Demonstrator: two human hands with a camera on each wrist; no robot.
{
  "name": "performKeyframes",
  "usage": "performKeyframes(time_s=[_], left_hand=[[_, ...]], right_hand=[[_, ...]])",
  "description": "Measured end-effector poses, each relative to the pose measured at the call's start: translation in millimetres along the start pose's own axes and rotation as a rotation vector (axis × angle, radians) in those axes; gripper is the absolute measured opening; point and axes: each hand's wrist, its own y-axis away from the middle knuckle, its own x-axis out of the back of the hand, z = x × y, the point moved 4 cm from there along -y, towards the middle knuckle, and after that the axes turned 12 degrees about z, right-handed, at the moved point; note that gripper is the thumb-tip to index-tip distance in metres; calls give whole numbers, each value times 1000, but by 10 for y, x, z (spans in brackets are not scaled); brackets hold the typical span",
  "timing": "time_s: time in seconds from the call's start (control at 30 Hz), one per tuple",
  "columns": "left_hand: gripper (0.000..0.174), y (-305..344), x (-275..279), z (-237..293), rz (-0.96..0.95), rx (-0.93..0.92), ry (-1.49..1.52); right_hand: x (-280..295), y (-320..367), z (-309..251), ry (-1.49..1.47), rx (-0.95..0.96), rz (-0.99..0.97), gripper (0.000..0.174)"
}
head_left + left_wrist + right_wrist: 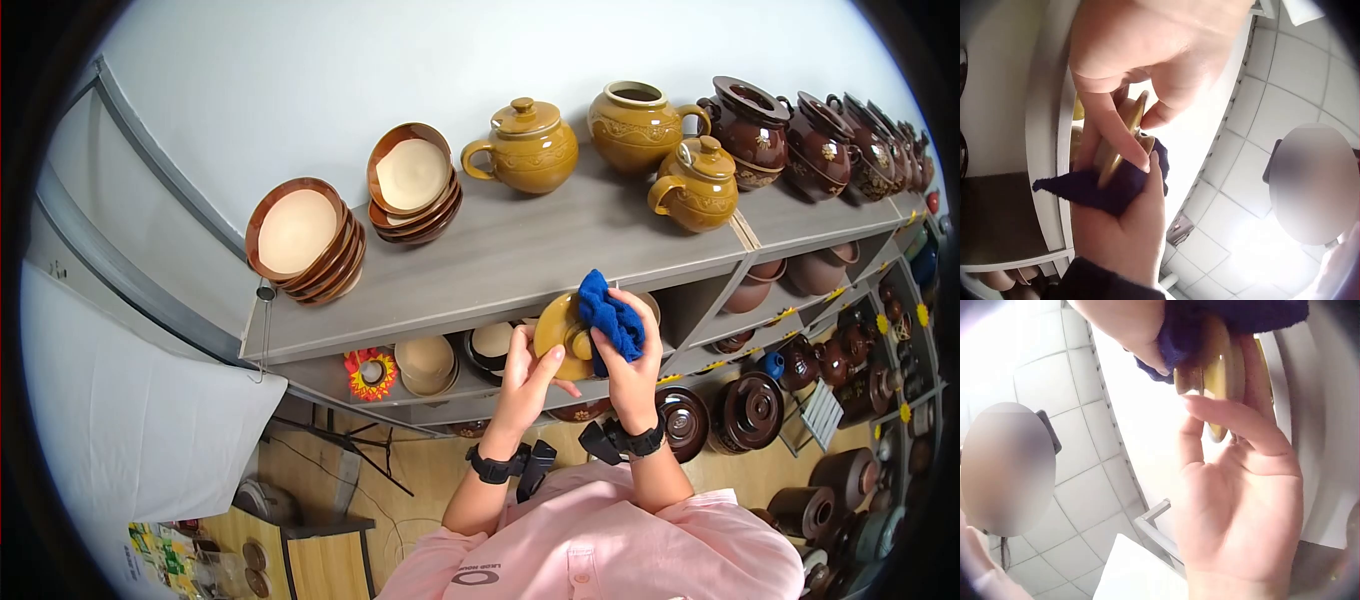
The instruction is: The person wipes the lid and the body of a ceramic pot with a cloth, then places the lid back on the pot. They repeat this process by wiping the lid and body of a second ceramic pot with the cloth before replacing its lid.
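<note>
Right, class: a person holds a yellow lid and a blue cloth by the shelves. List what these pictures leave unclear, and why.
1. Head view: the blue cloth and right hand cover part of the lid.
2. Left wrist view: the left hand hides most of the lid's face.
3. Head view: the dark pots at the far right are too small, and the picture's round edge cuts them off.

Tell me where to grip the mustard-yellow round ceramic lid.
Probably its thin rim, from the left, as the left hand does: the mustard-yellow round ceramic lid is held upright, and the blue cloth in the right hand covers its knob side.
</note>
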Motion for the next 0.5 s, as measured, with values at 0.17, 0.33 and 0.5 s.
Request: performKeyframes(time_s=[0.17,0.33,0.5], left_hand=[[30,-43,78,62,-65,200,-139],[38,-40,153,67,-141,360,-205],[41,-6,61,93,-107,280,-98]], right_hand=[[72,-25,56,72,27,-141,45],[26,-63,-10,177,157,-437,41],[52,-84,27,194,197,-266,40]])
